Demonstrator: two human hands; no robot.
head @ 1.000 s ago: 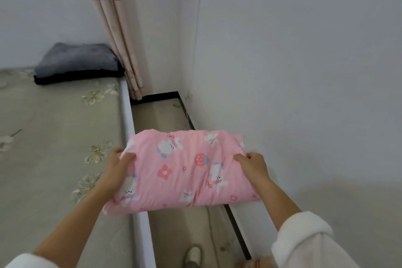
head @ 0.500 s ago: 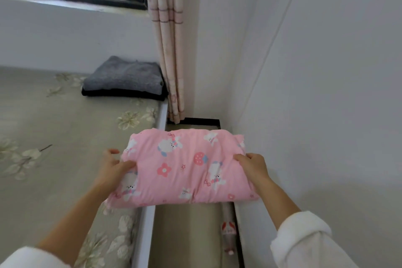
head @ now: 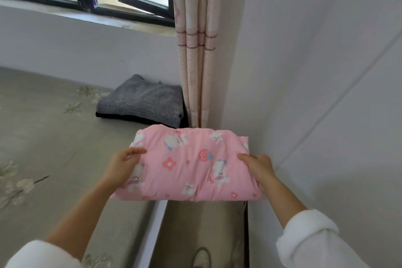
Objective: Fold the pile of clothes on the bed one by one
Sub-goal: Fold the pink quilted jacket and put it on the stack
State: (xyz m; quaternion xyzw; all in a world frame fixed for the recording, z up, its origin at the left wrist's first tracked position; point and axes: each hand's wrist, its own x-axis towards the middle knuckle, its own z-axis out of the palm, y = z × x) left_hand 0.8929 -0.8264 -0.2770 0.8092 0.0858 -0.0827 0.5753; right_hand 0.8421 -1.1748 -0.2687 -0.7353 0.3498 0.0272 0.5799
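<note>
Folded pink cartoon-print garment [head: 191, 163], puffy, gripped at both ends by hands

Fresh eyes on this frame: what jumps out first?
The folded pink bunny-print garment fills mid-frame. The left hand and right hand grip its sides, holding it over the right edge of the bed. Behind it, a folded grey garment lies on a black garment at the bed's far corner, beside the pink floral curtain.
</note>
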